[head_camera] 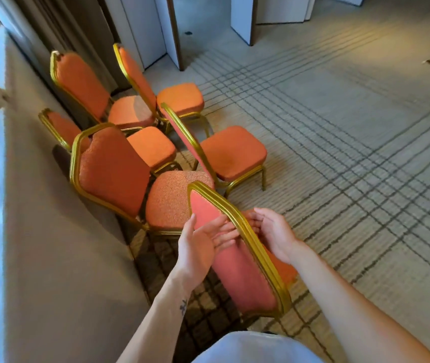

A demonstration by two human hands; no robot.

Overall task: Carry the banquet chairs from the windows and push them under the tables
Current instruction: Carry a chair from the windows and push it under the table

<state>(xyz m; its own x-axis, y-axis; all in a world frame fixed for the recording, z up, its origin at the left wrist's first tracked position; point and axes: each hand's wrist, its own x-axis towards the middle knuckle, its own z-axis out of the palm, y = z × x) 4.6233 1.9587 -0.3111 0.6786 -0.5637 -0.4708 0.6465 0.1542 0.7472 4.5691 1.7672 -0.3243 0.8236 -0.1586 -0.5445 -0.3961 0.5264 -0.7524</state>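
At the bottom edge, a white garment (255, 347) and two bare forearms are seen. The left hand (204, 243) is held spread, with straight fingers laid against the pink rear panel of the nearest banquet chair (245, 279), an orange-upholstered chair with a ribbed gold metal frame. The right hand (274, 231) is held loosely extended on the opposite side of the same backrest. Its fingertips are partly hidden by the frame, so contact cannot be confirmed; nothing is clasped by either hand.

This chair is stood on the beige carpet with dark grid lines (352, 158), near its left edge, beside a beige ledge (59, 258) below the windows. Five matching orange and gold chairs are shown beyond it, closely grouped along the same edge: a second chair (114, 169), a third chair (232, 155), a fourth chair (151, 145), a fifth chair (80, 82) and a sixth chair (179, 98). White folding partition panels (143, 27) are shown farthest away.
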